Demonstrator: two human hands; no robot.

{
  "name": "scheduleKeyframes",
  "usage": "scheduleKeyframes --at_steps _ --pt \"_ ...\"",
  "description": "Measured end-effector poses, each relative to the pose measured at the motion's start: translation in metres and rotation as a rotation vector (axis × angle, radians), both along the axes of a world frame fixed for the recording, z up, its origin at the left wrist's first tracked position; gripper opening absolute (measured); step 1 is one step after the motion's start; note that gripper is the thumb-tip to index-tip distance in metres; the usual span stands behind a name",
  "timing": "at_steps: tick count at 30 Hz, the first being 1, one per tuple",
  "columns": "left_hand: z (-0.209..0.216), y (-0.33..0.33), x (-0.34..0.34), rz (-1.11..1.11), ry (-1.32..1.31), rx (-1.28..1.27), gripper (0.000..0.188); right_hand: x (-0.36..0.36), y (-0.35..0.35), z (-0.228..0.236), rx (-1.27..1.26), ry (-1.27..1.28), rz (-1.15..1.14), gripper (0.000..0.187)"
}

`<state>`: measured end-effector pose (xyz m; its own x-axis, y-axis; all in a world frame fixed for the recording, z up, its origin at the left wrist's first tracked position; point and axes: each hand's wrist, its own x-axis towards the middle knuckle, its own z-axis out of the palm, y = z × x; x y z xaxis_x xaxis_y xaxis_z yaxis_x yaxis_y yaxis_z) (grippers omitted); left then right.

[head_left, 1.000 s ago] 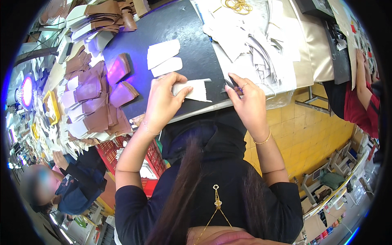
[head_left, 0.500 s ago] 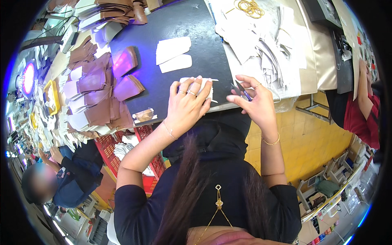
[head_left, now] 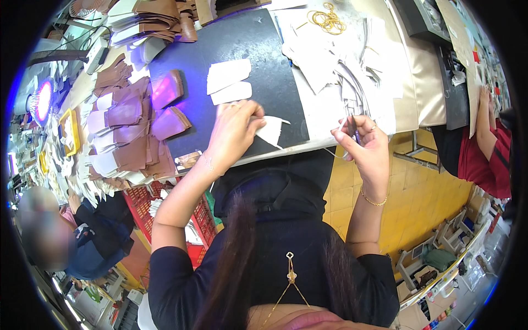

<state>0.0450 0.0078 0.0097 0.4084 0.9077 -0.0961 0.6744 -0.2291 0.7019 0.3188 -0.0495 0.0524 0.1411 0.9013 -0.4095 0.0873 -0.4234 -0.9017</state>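
Can see, well L of blk mat (head_left: 267,41), round lamp (head_left: 41,103) glowing purple-pink, then yellow frame (head_left: 69,132) a bit closer in. Lower L of mat, see co-worker (head_left: 104,236) in dark clothes. Against mat's L edge, find brn + wht pcs (head_left: 124,138) in overlapping stacks; on mat's L part, see 2 small brn stacks (head_left: 170,125). Below mat's front L corner, spot red crate (head_left: 206,223). Mid-mat, find loose wht pcs (head_left: 228,77) lying flat. Near mat's front edge, see L hand (head_left: 234,127) touching wht pc (head_left: 269,132), thumb + fingers close together over its L end; can't tell if pinched or just pressed (blurry). See pc's R end uncovered, tip at mat's front edge. R of mat, see yellow bands (head_left: 328,22) at back, wht strips (head_left: 352,82) nearer. Just off mat's front R corner, see R hand (head_left: 367,147) gripping small scissors (head_left: 352,126), thumb + fingers narrow; can't tell blade position. Far R of mat, see person in red (head_left: 487,159).
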Motion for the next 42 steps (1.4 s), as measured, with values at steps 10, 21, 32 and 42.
scheduleKeyframes --at_steps 10,21,32,42 --pt "0.016 0.109 0.002 -0.044 0.119 0.361 0.037 0.015 -0.019 0.010 0.057 0.045 -0.064 0.012" --pt "-0.006 0.118 -0.062 -0.097 0.216 0.036 0.034 -0.005 -0.007 -0.002 0.181 0.226 0.087 0.015" --pt "0.001 0.111 -0.055 0.001 0.312 -0.007 0.032 -0.014 -0.002 0.003 0.145 0.087 0.035 0.026" --pt "0.027 0.084 -0.081 -0.116 0.201 -0.201 0.036 -0.017 0.004 0.000 0.154 0.091 0.005 0.026"
